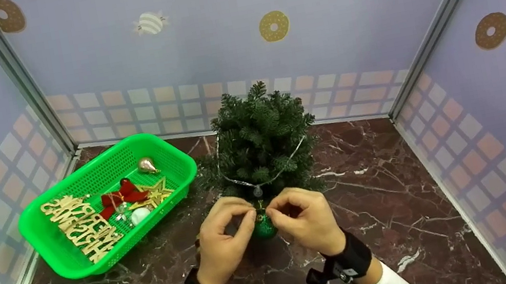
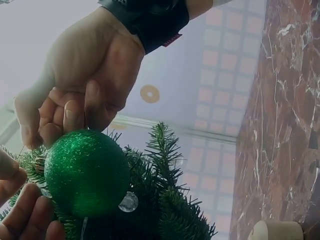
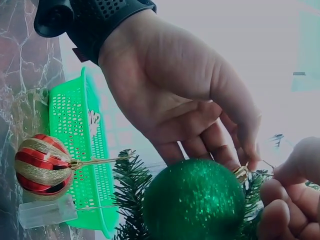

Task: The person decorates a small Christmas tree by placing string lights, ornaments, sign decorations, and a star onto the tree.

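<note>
A glittery green Christmas ball [image 1: 265, 227] hangs low on the front of a small artificial Christmas tree [image 1: 264, 145]. My left hand [image 1: 226, 240] and right hand [image 1: 305, 218] flank its gold cap [image 3: 241, 173], thumbs against forefingers. Between the two sets of fingertips runs a thin hanging string [image 3: 262, 172], pinched from both sides. The left wrist view has the ball [image 2: 87, 172] just below my left fingers, in front of the branches. A light string [image 1: 267, 181] with clear bulbs drapes across the tree above my hands.
Left of the tree, a green plastic basket [image 1: 101, 153] holds gold lettering [image 1: 80, 227], a red bow [image 1: 122, 196], gold stars [image 1: 158, 192] and several baubles. A red-and-gold striped ball [image 3: 44, 167] hangs near a translucent box [image 3: 47, 212]. Patterned walls enclose the dark marbled tabletop [image 1: 388, 201].
</note>
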Demonstrator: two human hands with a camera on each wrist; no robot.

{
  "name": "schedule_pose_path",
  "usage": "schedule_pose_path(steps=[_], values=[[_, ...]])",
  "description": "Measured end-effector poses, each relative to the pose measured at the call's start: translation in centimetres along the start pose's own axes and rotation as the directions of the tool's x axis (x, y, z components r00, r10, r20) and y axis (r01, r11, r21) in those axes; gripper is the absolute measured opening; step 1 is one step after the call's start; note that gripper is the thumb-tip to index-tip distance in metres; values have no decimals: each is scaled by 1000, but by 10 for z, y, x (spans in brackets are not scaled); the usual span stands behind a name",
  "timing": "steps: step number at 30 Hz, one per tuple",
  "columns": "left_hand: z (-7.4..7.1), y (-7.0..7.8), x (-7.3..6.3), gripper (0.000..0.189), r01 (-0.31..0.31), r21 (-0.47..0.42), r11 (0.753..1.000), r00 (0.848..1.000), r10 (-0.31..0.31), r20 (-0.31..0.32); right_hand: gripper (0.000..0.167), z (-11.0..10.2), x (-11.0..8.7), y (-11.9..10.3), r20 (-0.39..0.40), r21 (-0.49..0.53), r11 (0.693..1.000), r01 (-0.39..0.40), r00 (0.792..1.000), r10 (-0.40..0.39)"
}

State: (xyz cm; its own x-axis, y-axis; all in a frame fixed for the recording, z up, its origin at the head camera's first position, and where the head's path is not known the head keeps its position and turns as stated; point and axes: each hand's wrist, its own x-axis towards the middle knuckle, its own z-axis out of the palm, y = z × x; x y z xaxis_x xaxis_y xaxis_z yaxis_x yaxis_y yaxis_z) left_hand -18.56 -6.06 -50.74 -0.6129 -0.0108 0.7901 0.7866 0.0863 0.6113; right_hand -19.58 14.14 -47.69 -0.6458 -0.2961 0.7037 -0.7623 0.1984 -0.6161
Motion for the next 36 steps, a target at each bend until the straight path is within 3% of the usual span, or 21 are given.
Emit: schedule_pose_path(steps=[7, 13, 21, 25, 36], values=[[5, 0, 1, 17, 69, 22, 997, 997, -68, -35, 13, 3, 0, 0, -14, -45, 998, -39, 999, 38], [6, -1, -2, 17, 137, 71, 988, 990, -134, -40, 9, 4, -3, -1, -16, -49, 987, -151, 989, 150], [2, 5, -5, 8, 299, 60, 953, 953, -300, 25, 9, 4, -6, -3, -4, 4, 972, -236, 972, 236], [2, 3, -6, 9, 315, 39, 948, 947, -317, 45, 12, 5, -8, -2, -9, 7, 970, -244, 970, 244], [2, -1, -11, 11, 268, -45, 962, 961, -264, 83, 12, 4, -14, 0, -21, 4, 974, -225, 974, 225]])
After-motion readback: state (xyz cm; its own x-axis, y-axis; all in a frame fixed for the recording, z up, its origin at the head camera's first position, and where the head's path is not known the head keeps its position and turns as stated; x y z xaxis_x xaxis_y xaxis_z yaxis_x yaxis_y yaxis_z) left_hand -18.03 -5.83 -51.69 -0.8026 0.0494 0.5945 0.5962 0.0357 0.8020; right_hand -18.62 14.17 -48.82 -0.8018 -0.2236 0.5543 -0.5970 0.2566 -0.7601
